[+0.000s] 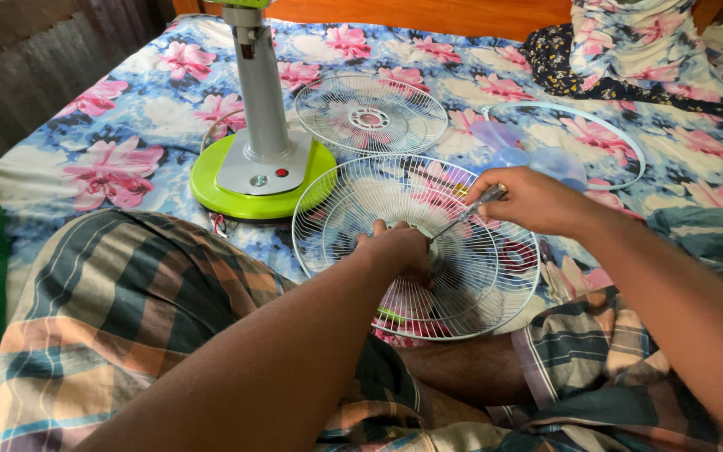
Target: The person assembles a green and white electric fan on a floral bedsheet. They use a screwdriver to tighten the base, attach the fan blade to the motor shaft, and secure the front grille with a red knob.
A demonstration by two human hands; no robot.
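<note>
A white wire fan guard [462, 293] lies flat on the bed in front of my crossed legs. My left hand [397, 249] presses down on its centre hub. My right hand [529, 199] grips a metal screwdriver [469, 213], whose tip slants down toward the hub beside my left fingers. A second wire guard [370, 113] lies farther back. A translucent blue fan blade [537, 159] rests inside a thin white ring [629, 142] at the right.
A fan stand with a grey column [259, 84] and lime-green round base [211, 197] stands on the floral bedsheet at the left. Pillows [638, 42] sit at the far right by the wooden headboard. My checked cloth [127, 310] covers my knees.
</note>
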